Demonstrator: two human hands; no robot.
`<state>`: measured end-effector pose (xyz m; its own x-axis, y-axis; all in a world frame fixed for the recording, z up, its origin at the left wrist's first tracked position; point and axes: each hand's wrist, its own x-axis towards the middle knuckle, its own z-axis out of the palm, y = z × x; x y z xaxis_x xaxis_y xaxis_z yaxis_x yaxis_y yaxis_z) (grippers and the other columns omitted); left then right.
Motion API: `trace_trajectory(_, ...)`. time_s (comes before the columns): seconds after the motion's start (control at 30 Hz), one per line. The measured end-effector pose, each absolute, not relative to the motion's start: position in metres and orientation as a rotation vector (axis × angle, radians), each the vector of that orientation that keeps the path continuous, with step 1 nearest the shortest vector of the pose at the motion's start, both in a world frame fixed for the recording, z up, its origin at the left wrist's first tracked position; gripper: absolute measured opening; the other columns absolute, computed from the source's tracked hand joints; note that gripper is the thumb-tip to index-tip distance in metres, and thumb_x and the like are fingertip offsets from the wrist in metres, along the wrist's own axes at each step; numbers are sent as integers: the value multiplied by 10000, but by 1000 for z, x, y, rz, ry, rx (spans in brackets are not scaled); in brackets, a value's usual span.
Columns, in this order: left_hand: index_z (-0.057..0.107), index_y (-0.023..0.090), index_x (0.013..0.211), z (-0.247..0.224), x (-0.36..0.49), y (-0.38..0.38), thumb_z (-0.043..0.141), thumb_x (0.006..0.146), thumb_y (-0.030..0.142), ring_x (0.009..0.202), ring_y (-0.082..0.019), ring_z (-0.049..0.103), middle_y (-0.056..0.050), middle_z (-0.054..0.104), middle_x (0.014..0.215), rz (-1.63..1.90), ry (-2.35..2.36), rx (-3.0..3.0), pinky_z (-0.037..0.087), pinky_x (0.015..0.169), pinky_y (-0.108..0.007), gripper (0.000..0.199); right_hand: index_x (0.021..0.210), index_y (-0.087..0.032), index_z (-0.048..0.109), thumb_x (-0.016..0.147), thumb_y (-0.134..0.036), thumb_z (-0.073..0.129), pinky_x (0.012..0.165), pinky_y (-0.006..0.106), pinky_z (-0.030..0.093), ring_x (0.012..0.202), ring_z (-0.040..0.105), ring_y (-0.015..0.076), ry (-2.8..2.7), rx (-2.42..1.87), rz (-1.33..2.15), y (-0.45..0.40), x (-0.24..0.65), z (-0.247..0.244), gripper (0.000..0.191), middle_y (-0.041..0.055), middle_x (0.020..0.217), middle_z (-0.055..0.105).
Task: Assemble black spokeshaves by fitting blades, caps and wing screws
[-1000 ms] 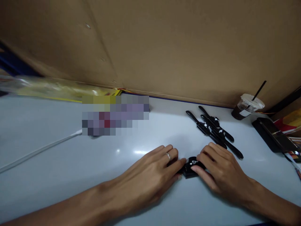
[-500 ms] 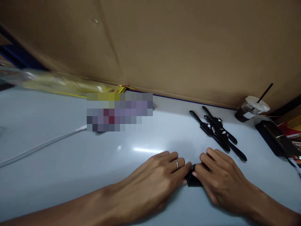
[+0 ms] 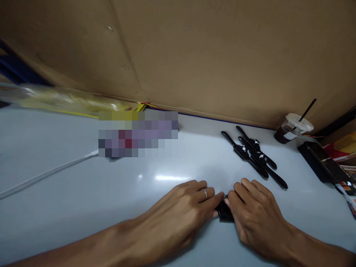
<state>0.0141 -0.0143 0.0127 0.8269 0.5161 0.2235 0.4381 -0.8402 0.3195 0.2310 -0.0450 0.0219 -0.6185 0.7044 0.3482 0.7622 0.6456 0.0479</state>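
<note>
A small black object [image 3: 226, 213] lies between my two hands near the front of the pale table [image 3: 155, 163]; the fingers partly cover it. My left hand [image 3: 191, 207], with a ring on one finger, has its fingers curled and grips the left side of this object. From the right, my right hand [image 3: 257, 211] closes its bent fingers on the object's other side. Just beyond my right hand, several black long-handled tools [image 3: 251, 154] lie crossed in a pile, with small white bits on them.
At the back right stands a lidded plastic cup [image 3: 290, 129] with a black straw. A black box-like item [image 3: 318, 161] is at the right edge. Back left are a yellow plastic-wrapped package [image 3: 83, 104], a pixelated item [image 3: 139, 135] and a white cable [image 3: 52, 172]. Cardboard [image 3: 194, 55] rises behind.
The view has shifted slightly, so most things appear a little further left. My right hand's fingers have moved slightly closer to my left hand on the black object.
</note>
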Motion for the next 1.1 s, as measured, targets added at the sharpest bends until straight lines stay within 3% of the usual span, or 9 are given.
trace_trajectory(0.27, 634, 195, 992, 13, 13, -12, 494, 989, 93, 709, -194, 619, -17, 689, 833, 518, 703, 2809, 486, 654, -331, 173, 765, -195, 601, 1063, -213, 429, 676, 345, 365, 688, 488, 187, -2533, -1179, -103, -37, 237, 18, 344, 17, 739, 588)
trace_trajectory(0.47, 667, 195, 1089, 11, 9, -3, 463, 1034, 148, 720, -201, 604, -28, 692, 840, 606, 689, 2869, 503, 668, -331, 217, 747, -193, 618, 1123, -384, 394, 638, 327, 353, 655, 494, 174, -2494, -1156, -57, -22, 255, 26, 478, 11, 708, 582)
trace_trajectory(0.73, 681, 182, 1163, 13, 4, 1, 403, 1088, 220, 737, -212, 573, -35, 639, 827, 588, 708, 2859, 491, 653, -334, 290, 736, -195, 606, 1100, -290, 447, 636, 328, 357, 648, 498, 169, -2438, -1252, -116, -6, 283, 35, 409, 17, 697, 571)
trace_trajectory(0.97, 629, 156, 1236, 12, 6, -2, 370, 1116, 298, 753, -218, 610, -44, 671, 853, 541, 712, 2935, 494, 682, -347, 319, 1038, -153, 683, 1069, -212, 486, 668, 322, 457, 775, 585, 189, -2529, -1011, 118, -23, 265, 37, 208, 59, 875, 641)
trace_trajectory(1.1, 577, 118, 1307, 9, 8, -3, 330, 1133, 419, 703, -217, 617, -36, 682, 819, 526, 684, 2967, 488, 657, -353, 426, 1070, -130, 697, 1008, -65, 470, 685, 329, 505, 791, 584, 200, -2570, -889, 96, -32, 255, 31, 244, 73, 879, 651)
